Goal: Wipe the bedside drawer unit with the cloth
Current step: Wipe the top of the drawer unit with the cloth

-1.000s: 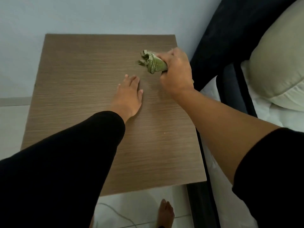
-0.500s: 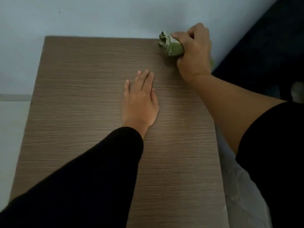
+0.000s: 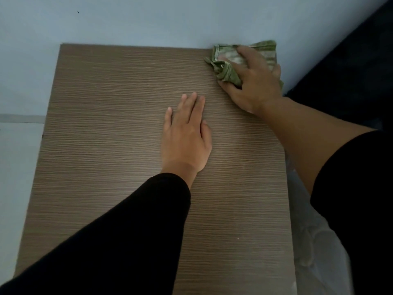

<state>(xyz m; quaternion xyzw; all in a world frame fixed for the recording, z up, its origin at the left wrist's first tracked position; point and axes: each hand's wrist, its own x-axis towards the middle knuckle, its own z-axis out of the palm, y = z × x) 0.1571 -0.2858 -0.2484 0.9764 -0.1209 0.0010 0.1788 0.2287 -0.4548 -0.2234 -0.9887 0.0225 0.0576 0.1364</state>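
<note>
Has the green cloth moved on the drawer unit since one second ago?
Yes. The green cloth went from mid-top to the drawer unit's back right corner.

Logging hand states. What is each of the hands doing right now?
Left hand: open, flat on the drawer unit.
Right hand: holding the green cloth.
</note>
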